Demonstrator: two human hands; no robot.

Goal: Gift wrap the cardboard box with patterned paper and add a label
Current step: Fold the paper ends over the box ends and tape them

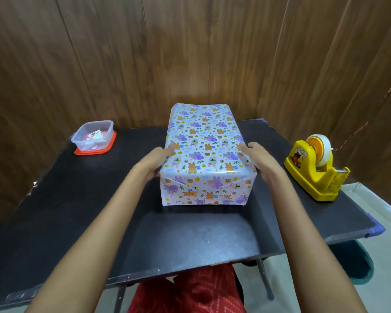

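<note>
The box [203, 150], fully covered in white paper printed with purple and orange animals, lies lengthwise on the black table [77, 199]. Its near end shows folded triangular flaps. My left hand [155, 160] grips the box's left side near the front, thumb on the top face. My right hand [261, 158] grips the right side the same way, thumb on top. The fingers of both hands are hidden behind the box's sides. A clear plastic container [93, 135] on a red lid at the back left holds small printed paper pieces.
A yellow tape dispenser [315, 170] with a roll of clear tape stands at the table's right edge. A wood-panelled wall rises just behind the table. The table's near edge [190, 267] is above red clothing on my lap.
</note>
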